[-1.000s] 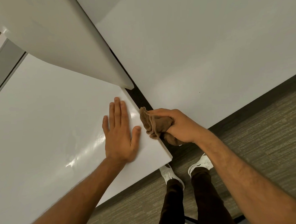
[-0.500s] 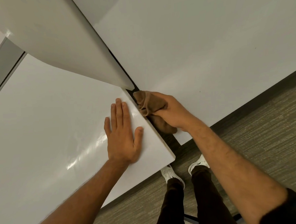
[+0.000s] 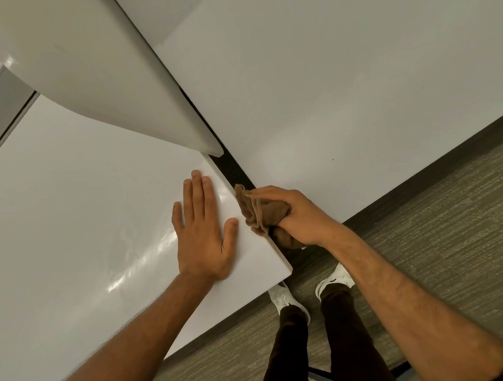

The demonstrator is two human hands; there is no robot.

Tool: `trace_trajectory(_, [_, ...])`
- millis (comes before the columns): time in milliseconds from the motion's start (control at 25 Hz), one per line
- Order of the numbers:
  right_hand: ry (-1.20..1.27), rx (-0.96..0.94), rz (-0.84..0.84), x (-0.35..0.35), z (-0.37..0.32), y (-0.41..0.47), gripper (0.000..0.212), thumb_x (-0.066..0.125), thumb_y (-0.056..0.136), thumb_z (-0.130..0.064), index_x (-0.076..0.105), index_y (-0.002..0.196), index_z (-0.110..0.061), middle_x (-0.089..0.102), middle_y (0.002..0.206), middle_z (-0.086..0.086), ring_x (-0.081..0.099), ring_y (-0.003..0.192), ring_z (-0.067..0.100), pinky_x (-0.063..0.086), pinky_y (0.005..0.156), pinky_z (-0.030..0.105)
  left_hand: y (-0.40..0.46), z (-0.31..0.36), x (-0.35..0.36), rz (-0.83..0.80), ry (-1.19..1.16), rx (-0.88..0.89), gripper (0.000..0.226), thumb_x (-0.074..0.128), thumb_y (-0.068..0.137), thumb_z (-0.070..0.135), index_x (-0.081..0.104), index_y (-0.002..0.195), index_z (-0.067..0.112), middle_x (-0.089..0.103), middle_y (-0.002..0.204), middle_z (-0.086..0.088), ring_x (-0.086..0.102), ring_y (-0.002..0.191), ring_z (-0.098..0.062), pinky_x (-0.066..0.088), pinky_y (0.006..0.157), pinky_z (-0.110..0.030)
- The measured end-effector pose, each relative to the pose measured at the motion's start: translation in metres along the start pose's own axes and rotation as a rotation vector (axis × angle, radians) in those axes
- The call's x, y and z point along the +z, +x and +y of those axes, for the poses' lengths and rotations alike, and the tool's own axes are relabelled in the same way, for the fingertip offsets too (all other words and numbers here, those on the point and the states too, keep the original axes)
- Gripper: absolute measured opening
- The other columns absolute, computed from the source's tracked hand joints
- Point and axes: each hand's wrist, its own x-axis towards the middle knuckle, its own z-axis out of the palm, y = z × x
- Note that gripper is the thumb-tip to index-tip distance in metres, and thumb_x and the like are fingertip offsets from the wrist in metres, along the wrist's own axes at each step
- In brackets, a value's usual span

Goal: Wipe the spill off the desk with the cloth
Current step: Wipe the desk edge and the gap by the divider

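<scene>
Wiping step is under way, I'd say. The right hand point(image 3: 299, 217) has its fingers point(image 3: 269, 193) curled tight round a bunched brown fabric cloth point(image 3: 260, 213), pressing it vs the side edge of the glossy white counter point(image 3: 71, 229), right at the dark gap point(image 3: 231, 168) between that top and the second white counter point(image 3: 341, 98) beside it. Part of the cloth hangs below the edge, under the hand. The left hand point(image 3: 203, 230) lies flat on the glossy top, fingers straight and together, thumb out, holding nothing, prob. just bracing.

No obvious puddle visible. There are faint streaks and glare on the surface left of the flat hand, poss. moisture, but can't tell for sure. So progress is hard to judge; looks like edge clean-up, i.e. a late stage, or chasing a drip down the side.

Next move, in my view: run the cloth along the edge w/ steady pressure, then bring it back over the top to check the shiny patch. Needs a firm grip so the wad doesn't slip into the gap and drop to the grey carpet floor point(image 3: 436, 239).

A curved white panel point(image 3: 92, 67) overhangs the far part of the top.

Writing, brands, labels: none readable anywhere. White shoes point(image 3: 333, 279) show a dark mark, too small to make out.
</scene>
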Motion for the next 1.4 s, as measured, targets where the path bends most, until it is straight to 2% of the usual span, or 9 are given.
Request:
trace_trajectory(280, [-0.083,-0.030,0.003,-0.005,0.012,-0.027,0.071,0.058,0.087,0.018,0.058,0.134,-0.035,0.059,0.137,-0.011,0.056,0.127,0.002,0.041,0.109,0.016,-0.001,0.003,-0.003,0.002,-0.005,-0.012,0.083,0.024,0.101,0.057,0.003,0.169,0.013,-0.007,0.178,-0.002,-0.010,0.164,-0.018,-0.002,0.131,-0.048])
trace_trajectory(520, [0.037,0.094,0.315,-0.011,-0.004,-0.006,0.045,0.062,0.096,-0.003,0.061,0.135,-0.025,0.068,0.125,-0.004,0.062,0.114,0.010,0.050,0.108,0.039,-0.001,0.007,-0.006,-0.010,-0.001,-0.017,0.083,0.025,0.101,0.055,0.002,0.168,0.013,-0.007,0.178,-0.003,-0.010,0.164,-0.019,-0.003,0.131,-0.048])
trace_trajectory(760, [0.193,0.103,0.069,0.019,-0.022,0.010,0.052,0.064,0.096,-0.007,0.056,0.142,-0.031,0.068,0.128,-0.006,0.062,0.120,0.014,0.050,0.105,0.033,-0.001,0.005,-0.004,-0.001,-0.014,-0.019,0.082,0.027,0.101,0.054,0.001,0.169,0.014,-0.008,0.178,-0.002,-0.010,0.163,-0.017,-0.002,0.131,-0.048])
trace_trajectory(840, [0.253,0.126,0.067,0.016,-0.016,0.007,0.049,0.061,0.095,-0.002,0.064,0.132,-0.035,0.072,0.119,-0.009,0.065,0.115,0.012,0.051,0.103,0.031,-0.001,0.004,-0.004,0.003,-0.006,-0.018,0.082,0.027,0.101,0.053,0.001,0.169,0.014,-0.008,0.178,-0.001,-0.011,0.163,-0.017,-0.002,0.131,-0.047])
trace_trajectory(1000, [0.336,0.176,0.084,0.010,-0.001,-0.010,0.057,0.056,0.089,-0.001,0.077,0.088,-0.054,0.078,0.093,-0.020,0.071,0.092,-0.001,0.051,0.088,0.021,-0.001,0.003,-0.003,0.000,0.006,-0.011,0.082,0.028,0.101,0.054,-0.001,0.169,0.016,-0.010,0.177,0.000,-0.011,0.163,-0.017,-0.001,0.131,-0.049])
trace_trajectory(1160, [0.422,0.182,0.105,0.014,0.020,-0.028,0.047,0.057,0.081,-0.008,0.080,0.086,-0.049,0.079,0.092,-0.017,0.073,0.091,0.001,0.055,0.084,0.016,-0.002,0.003,-0.002,0.006,-0.002,-0.007,0.082,0.027,0.101,0.054,-0.001,0.169,0.016,-0.009,0.177,0.000,-0.011,0.163,-0.017,-0.001,0.131,-0.049])
trace_trajectory(1280, [0.481,0.209,0.150,0.018,0.034,-0.040,0.043,0.055,0.088,0.002,0.080,0.094,-0.032,0.079,0.097,-0.002,0.072,0.101,0.022,0.057,0.094,0.031,-0.001,0.001,-0.002,0.007,-0.008,-0.005,0.083,0.027,0.102,0.055,-0.002,0.169,0.017,-0.010,0.177,0.001,-0.011,0.163,-0.017,-0.002,0.131,-0.048])
trace_trajectory(1320, [0.499,0.223,0.155,0.018,0.037,-0.043,0.044,0.052,0.091,0.007,0.079,0.095,-0.027,0.078,0.097,0.002,0.071,0.100,0.025,0.057,0.093,0.034,-0.001,0.001,-0.002,0.006,-0.008,-0.003,0.083,0.027,0.102,0.055,-0.002,0.169,0.017,-0.010,0.177,0.001,-0.011,0.163,-0.017,-0.002,0.131,-0.048])
trace_trajectory(1400, [0.556,0.238,0.131,0.016,0.039,-0.049,0.052,0.047,0.091,0.013,0.081,0.086,-0.026,0.079,0.090,0.001,0.075,0.089,0.019,0.059,0.079,0.027,-0.001,0.002,-0.003,0.000,-0.010,-0.004,0.083,0.027,0.102,0.055,-0.002,0.169,0.016,-0.010,0.177,0.000,-0.011,0.163,-0.018,-0.002,0.131,-0.049])
